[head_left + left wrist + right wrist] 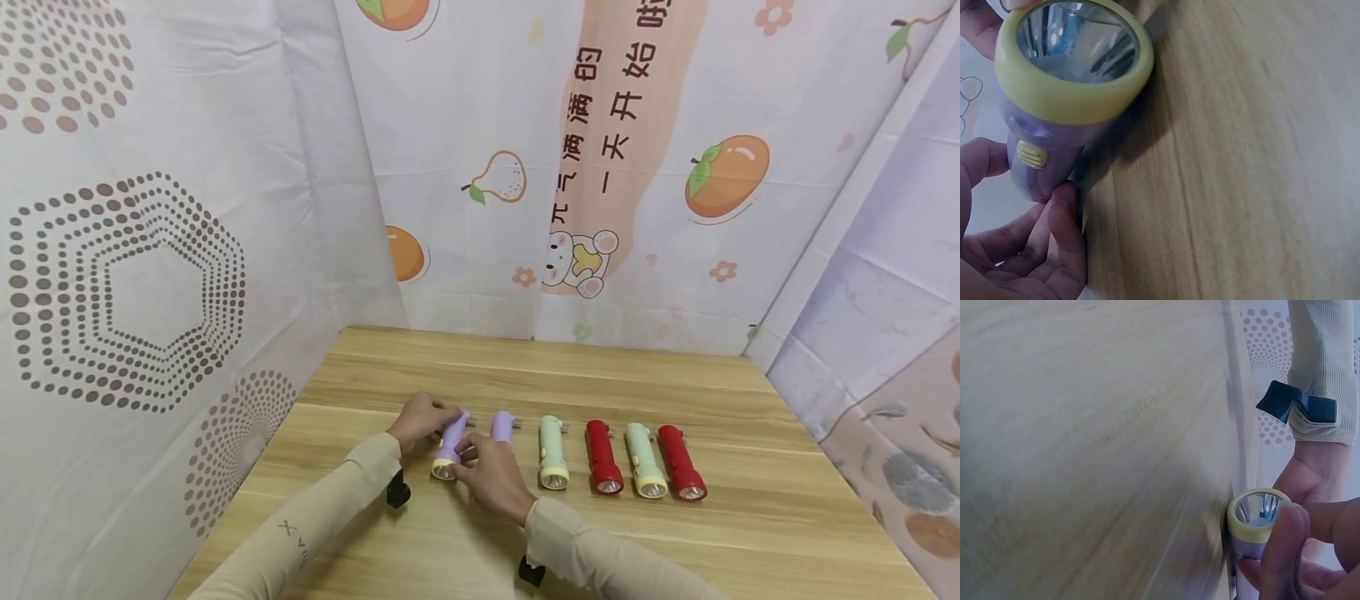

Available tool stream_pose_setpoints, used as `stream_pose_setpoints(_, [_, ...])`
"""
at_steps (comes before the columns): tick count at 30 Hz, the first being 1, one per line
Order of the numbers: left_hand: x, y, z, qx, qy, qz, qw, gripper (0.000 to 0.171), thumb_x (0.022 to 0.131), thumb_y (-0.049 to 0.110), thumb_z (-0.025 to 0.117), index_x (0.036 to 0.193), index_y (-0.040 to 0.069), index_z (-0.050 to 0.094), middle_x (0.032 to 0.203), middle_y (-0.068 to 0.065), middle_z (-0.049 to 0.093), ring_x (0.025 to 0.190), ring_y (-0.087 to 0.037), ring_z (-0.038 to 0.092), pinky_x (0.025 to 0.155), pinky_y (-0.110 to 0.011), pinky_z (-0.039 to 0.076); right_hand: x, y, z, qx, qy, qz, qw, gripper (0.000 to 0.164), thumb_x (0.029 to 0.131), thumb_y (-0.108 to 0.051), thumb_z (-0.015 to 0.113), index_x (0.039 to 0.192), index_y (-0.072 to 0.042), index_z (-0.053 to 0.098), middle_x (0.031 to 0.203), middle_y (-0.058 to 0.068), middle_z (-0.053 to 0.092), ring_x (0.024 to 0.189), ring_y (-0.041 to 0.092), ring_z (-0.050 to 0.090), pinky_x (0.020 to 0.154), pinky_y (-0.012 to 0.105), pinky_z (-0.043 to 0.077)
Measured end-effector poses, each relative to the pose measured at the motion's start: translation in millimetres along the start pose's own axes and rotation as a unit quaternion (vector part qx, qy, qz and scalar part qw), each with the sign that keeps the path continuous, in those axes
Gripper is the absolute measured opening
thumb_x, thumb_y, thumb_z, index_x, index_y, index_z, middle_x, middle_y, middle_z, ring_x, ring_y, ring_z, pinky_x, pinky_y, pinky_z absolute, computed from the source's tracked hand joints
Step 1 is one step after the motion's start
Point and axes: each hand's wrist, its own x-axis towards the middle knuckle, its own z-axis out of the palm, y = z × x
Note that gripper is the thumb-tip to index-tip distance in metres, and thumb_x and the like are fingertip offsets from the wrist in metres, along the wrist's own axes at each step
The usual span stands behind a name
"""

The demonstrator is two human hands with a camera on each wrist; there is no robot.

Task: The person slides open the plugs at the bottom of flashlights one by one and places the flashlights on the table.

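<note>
A purple flashlight with a pale yellow head [452,436] lies on the wooden table at the left end of a row. My left hand [424,418] pinches its tail end; the left wrist view shows thumb and fingers around the purple body [1044,156], below the yellow switch [1032,154]. Up at the lens end, my right hand [497,477] holds the yellow head [1249,534] between thumb and fingers. Another purple flashlight [502,424] lies just right of it, its lower part hidden behind my right hand.
Further right in the row lie a light green flashlight [552,450], a red one [603,457], a second light green one [645,458] and a second red one [682,462], lenses toward me. A printed curtain [465,275] hangs behind the wooden table [600,550].
</note>
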Motion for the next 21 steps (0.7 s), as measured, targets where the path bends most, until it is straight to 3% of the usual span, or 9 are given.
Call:
stream_pose_setpoints(6, [-3.1,1.9,-2.4,0.000,0.001,0.003,1.0000,0.024,0.091,0.026,0.077,0.088,0.003,0.076,0.079,-0.005,0.068,0.067,-0.015,0.061,0.056,-0.026,0.052,0.2,-0.6,-0.9,-0.003,-0.005,0.003,1.000,0.022,0.090,-0.013,0.080,0.106,-0.002,0.070,0.103,0.012,0.074,0.089,0.020,0.073,0.068,0.027,0.058])
stream_pose_setpoints(13, [-0.8,-1.9,-2.2,0.009,-0.007,0.016,0.9998,0.024,0.095,0.027,0.074,0.093,0.003,0.073,0.077,-0.008,0.068,0.064,-0.016,0.062,0.054,-0.027,0.052,-1.6,1.4,-7.7,-0.038,0.010,-0.015,0.999,0.022,0.089,-0.012,0.080,0.107,-0.004,0.070,0.106,0.011,0.072,0.102,0.025,0.071,0.086,0.038,0.057])
stream_pose_setpoints(18, [-4.5,-6.1,-5.8,0.014,0.004,0.025,0.9996,0.026,0.097,0.029,0.069,0.102,0.003,0.070,0.084,-0.009,0.068,0.066,-0.019,0.063,0.054,-0.030,0.053,-2.4,0.0,-15.7,-0.038,0.021,-0.024,0.999,0.017,0.093,-0.013,0.076,0.107,-0.006,0.071,0.102,0.005,0.072,0.086,0.015,0.066,0.075,0.031,0.055])
stream_pose_setpoints(21, [-7.5,-7.8,-9.5,0.050,0.022,0.039,0.9978,0.030,0.099,0.035,0.067,0.108,0.006,0.068,0.092,-0.007,0.067,0.074,-0.020,0.063,0.060,-0.032,0.053,-4.8,-1.5,-25.9,-0.030,0.033,-0.035,0.998,0.014,0.097,-0.015,0.071,0.107,-0.006,0.072,0.096,0.000,0.072,0.074,0.010,0.062,0.064,0.026,0.053])
